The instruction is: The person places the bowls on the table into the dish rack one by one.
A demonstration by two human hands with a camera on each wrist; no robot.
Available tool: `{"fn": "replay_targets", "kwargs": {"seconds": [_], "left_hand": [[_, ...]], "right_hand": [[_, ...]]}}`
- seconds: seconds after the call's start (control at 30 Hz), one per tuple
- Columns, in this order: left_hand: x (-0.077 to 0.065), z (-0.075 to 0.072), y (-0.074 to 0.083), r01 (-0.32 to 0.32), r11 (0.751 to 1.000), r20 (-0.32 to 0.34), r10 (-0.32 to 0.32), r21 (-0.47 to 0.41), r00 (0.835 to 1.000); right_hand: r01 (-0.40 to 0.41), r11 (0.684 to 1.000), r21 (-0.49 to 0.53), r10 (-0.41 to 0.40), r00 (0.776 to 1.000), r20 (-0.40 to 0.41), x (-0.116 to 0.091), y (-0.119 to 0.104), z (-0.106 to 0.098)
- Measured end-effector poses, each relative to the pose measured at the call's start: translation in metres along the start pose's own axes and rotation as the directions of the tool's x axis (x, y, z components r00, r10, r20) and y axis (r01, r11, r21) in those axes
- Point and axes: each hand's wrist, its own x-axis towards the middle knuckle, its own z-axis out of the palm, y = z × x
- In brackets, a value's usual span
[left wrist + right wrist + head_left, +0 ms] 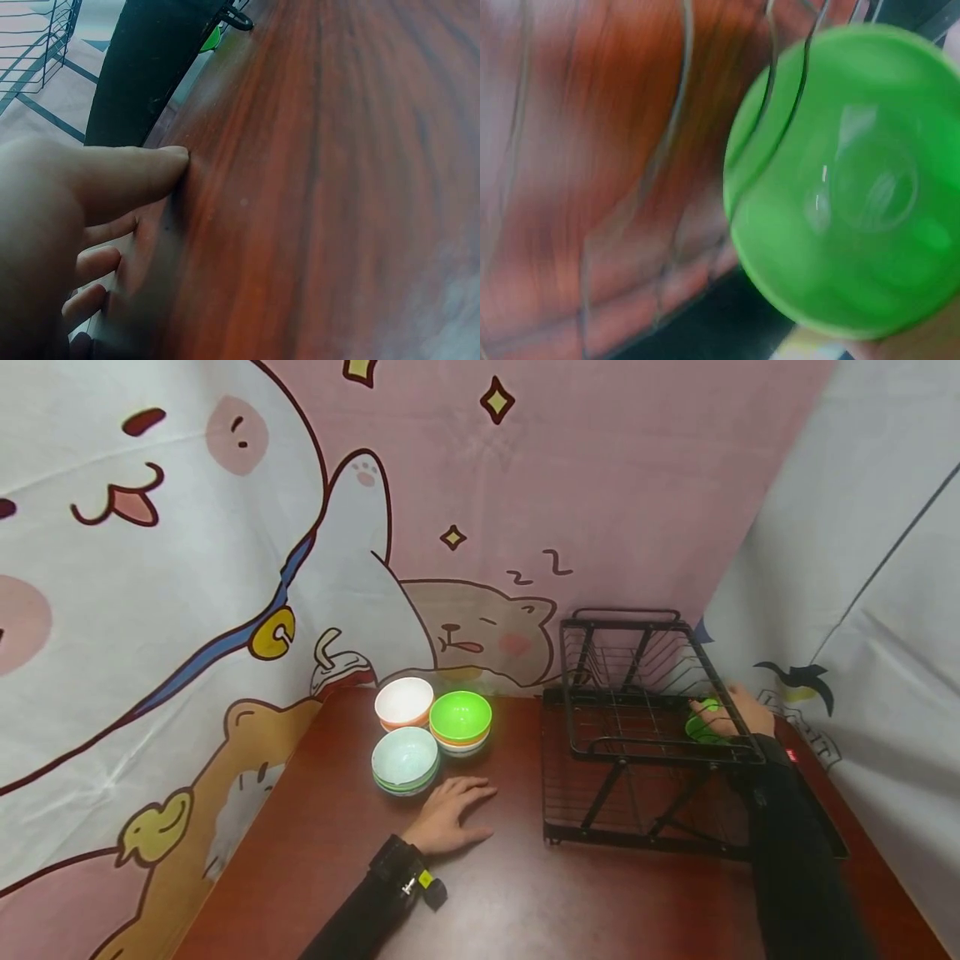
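Observation:
My right hand (738, 714) grips a green bowl (701, 727) at the right side of the black two-tier dish rack (652, 837). The bowl is tilted, its inside facing the right wrist camera, where the green bowl (855, 180) has thin rack wires crossing its edge. In that view only a blurred bit of the hand shows at the bottom. My left hand (447, 817) rests on the table with fingers spread, just right of a stack of pale blue and green bowls (405, 758). The left wrist view shows its thumb (135, 180) extended over the wood.
Behind the pale blue stack stand a stack topped by a white bowl (405, 700) and one topped by a green bowl (461, 717). The brown table (570, 902) meets a cartoon-printed cloth (480, 468) at the back. A white cloth (900, 610) hangs close on the right.

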Motion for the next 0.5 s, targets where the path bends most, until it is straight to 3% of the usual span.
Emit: {"fn": "replay_targets", "kwargs": {"seconds": [0.03, 0.07, 0.2, 0.5], "left_hand": [[0.0, 0.0, 0.0, 0.002, 1.0, 0.001, -0.002, 0.0, 1.0], [0.0, 0.0, 0.001, 0.001, 1.0, 0.001, -0.001, -0.001, 1.0], [0.0, -0.001, 0.003, 0.004, 1.0, -0.006, -0.004, -0.012, 1.0], [-0.001, -0.001, 0.002, 0.001, 1.0, -0.013, -0.001, -0.003, 1.0]], "right_hand": [[-0.015, 1.0, 0.0, 0.015, 0.999, -0.037, 0.0, 0.002, 0.002], [-0.052, 0.99, -0.131, 0.037, 0.993, -0.111, 0.0, 0.002, 0.005], [-0.02, 0.993, -0.119, -0.004, 0.981, -0.196, -0.001, 0.001, 0.009], [-0.063, 0.997, -0.054, 0.051, 0.978, -0.2, -0.005, -0.018, 0.007]]}}
